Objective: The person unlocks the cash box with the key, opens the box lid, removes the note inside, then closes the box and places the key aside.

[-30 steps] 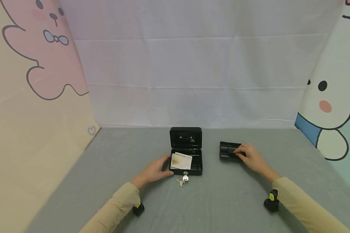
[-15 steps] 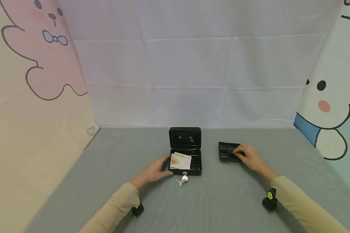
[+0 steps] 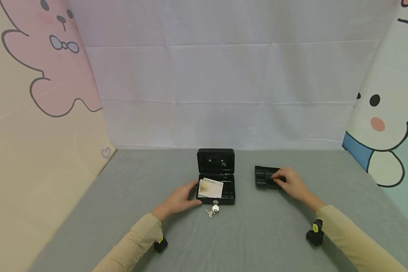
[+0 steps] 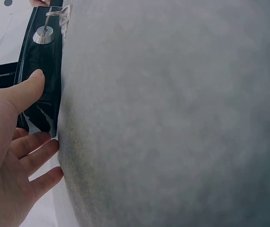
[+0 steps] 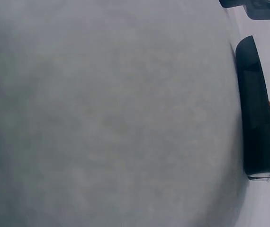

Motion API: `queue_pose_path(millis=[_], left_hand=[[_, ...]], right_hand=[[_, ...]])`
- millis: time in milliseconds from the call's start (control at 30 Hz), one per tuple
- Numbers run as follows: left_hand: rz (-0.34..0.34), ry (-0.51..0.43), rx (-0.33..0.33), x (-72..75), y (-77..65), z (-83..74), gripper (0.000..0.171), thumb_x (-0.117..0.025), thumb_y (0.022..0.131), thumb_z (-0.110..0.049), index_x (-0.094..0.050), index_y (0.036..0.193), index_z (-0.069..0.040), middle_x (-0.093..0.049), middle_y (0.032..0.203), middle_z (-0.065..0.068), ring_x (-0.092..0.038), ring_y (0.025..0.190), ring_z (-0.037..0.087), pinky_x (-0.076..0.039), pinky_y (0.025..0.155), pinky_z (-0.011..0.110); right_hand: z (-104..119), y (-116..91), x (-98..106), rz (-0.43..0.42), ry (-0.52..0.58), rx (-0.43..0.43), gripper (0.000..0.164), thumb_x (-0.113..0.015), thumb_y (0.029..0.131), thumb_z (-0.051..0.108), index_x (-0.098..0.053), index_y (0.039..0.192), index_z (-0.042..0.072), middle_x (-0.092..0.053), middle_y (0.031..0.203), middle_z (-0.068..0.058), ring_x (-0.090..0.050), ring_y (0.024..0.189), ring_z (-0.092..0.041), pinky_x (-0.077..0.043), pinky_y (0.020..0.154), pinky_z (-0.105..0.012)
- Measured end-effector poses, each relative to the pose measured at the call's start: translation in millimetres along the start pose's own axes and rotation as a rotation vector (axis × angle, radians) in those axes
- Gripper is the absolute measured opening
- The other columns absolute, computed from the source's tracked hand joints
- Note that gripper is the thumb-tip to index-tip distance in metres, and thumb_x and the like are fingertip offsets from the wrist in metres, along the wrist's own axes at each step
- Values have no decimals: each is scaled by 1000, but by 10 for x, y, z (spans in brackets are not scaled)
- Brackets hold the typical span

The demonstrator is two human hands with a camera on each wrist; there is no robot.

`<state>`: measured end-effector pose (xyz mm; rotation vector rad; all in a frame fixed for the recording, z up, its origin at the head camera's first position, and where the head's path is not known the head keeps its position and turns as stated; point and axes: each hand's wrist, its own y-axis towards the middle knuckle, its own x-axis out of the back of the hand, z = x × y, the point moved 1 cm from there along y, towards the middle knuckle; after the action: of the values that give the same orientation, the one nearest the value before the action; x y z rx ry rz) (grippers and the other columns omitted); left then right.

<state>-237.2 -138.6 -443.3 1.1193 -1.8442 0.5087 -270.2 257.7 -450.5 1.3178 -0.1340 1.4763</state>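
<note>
A black cash box (image 3: 228, 188) stands with its lid (image 3: 216, 161) raised in the middle of the table. Banknotes (image 3: 211, 187) lie in its left part. Keys (image 3: 210, 213) hang from the lock (image 4: 43, 35) on its front. My left hand (image 3: 178, 198) touches the left front corner, thumb against the front wall and fingers along the side. To the right, a black compartment tray (image 3: 261, 177) lies on the table. My right hand (image 3: 291, 183) pinches the tray near its middle with thumb and fingertips; the hand covers the tray's right part.
A grey cloth covers the table (image 3: 251, 234). Behind it hangs a white curtain (image 3: 224, 75). Side panels with cartoon animals stand at left and right. Both wrists carry a small black camera.
Nearly nothing differs. The whole head view has shifted slightly left, while both hands keep their places on the cash box and the tray.
</note>
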Motion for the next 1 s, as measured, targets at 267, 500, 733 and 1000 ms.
queue_pose_path(millis=[267, 500, 733, 1000], left_hand=[[0, -9, 4, -17, 9, 10, 72, -68, 81, -28, -34, 135, 6, -45, 133, 20, -47, 118, 31, -40, 95, 43], [-1, -12, 8, -18, 9, 10, 72, -69, 81, -27, -35, 135, 6, -45, 133, 20, -47, 118, 32, -39, 96, 43], [-5, -11, -2, -17, 8, 11, 72, -69, 81, -27, -35, 135, 7, -45, 133, 20, -47, 117, 32, -39, 95, 43], [-5, -10, 15, -16, 3, 6, 72, -69, 81, -27, -34, 135, 6, -45, 133, 19, -47, 118, 31, -39, 96, 43]], right_hand=[[123, 84, 95, 8, 30, -48, 14, -68, 78, 2, -68, 92, 2, -65, 88, -8, -58, 81, -25, -47, 69, -43], [412, 249, 44, 171, 115, -191, 27, -65, 84, 16, -63, 106, 1, -63, 103, -13, -59, 94, -29, -48, 79, -45], [693, 376, -158, 214, 172, -129, 33, -69, 80, 17, -62, 106, -2, -61, 103, -14, -56, 95, -30, -46, 80, -46], [978, 529, -353, 271, 261, -129, 36, -68, 81, 22, -61, 108, -2, -62, 105, -14, -56, 96, -30, -47, 81, -44]])
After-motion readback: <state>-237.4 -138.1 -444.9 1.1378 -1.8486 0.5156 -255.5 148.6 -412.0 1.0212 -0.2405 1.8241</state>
